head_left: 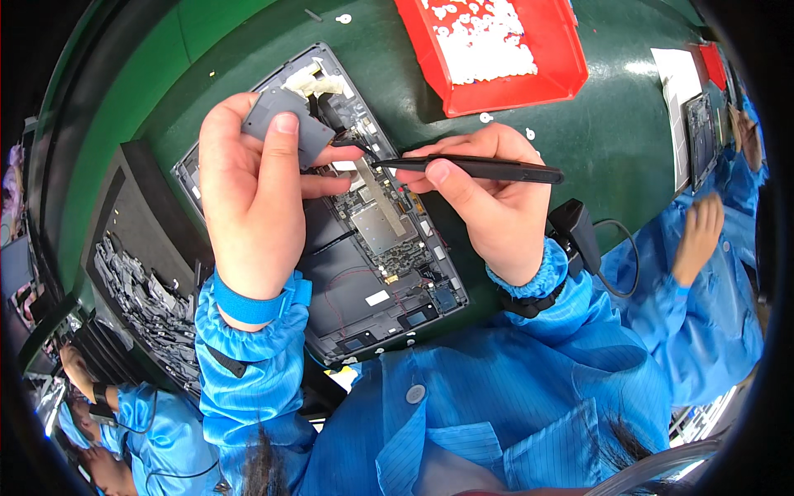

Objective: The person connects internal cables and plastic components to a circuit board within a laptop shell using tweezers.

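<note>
An open device chassis [335, 285], dark grey with an exposed circuit board [389, 227], lies tilted on the green table in front of me. My left hand [256, 190] is closed on a flat grey plate [291, 124], thumb on top, above the chassis's upper part. Black tweezers [488, 168] are pinched in my right hand [496, 194]. Their tips point left, close to the left fingertips over the upper board. Whether the tips grip anything is too small to tell. Crumpled pale tape [313, 81] sticks up at the chassis's far end.
A red bin [562, 78] of small white pieces stands at the far side, with loose white pieces nearby. On the left sits a black foam-edged tray [153, 207] of dark parts. Co-workers in blue are at right [695, 322] and lower left [165, 438]; another opened device [701, 136] lies far right.
</note>
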{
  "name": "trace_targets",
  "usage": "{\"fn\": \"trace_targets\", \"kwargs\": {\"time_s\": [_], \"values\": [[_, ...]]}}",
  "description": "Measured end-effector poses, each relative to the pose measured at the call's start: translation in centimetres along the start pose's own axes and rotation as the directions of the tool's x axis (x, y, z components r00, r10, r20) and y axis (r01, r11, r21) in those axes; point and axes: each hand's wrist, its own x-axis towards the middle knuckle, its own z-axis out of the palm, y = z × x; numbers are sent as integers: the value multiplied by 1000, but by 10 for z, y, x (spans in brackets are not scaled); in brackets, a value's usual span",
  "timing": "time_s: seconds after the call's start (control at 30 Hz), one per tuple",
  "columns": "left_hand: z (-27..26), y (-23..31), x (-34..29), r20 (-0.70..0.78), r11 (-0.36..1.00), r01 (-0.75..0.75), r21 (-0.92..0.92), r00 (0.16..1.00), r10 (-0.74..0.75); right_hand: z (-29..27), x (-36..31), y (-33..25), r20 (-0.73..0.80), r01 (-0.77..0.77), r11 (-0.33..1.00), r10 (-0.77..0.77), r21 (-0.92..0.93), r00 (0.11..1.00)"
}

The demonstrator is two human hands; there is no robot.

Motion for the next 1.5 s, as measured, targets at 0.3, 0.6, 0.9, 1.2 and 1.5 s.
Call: {"fn": "trace_targets", "kwargs": {"time_s": [0.3, 0.6, 0.9, 1.2, 1.5], "values": [[0, 2, -1, -15, 1000, 0, 5, 1000, 0, -1, 0, -3, -7, -11, 1000, 11, 28, 1000], [-4, -6, 3, -43, 988, -72, 136, 996, 79, 2, 2, 7, -58, 48, 997, -44, 57, 997], [-4, -19, 13, -86, 827, -311, 468, 916, 393, 10, 7, 15, -132, 151, 926, -208, -347, 969], [-4, -22, 15, -104, 830, -301, 470, 915, 391, 9, 7, 19, -151, 137, 937, -193, -321, 970], [-4, -22, 16, -111, 829, -285, 481, 918, 381, 7, 10, 20, -132, 160, 932, -212, -325, 968]]}}
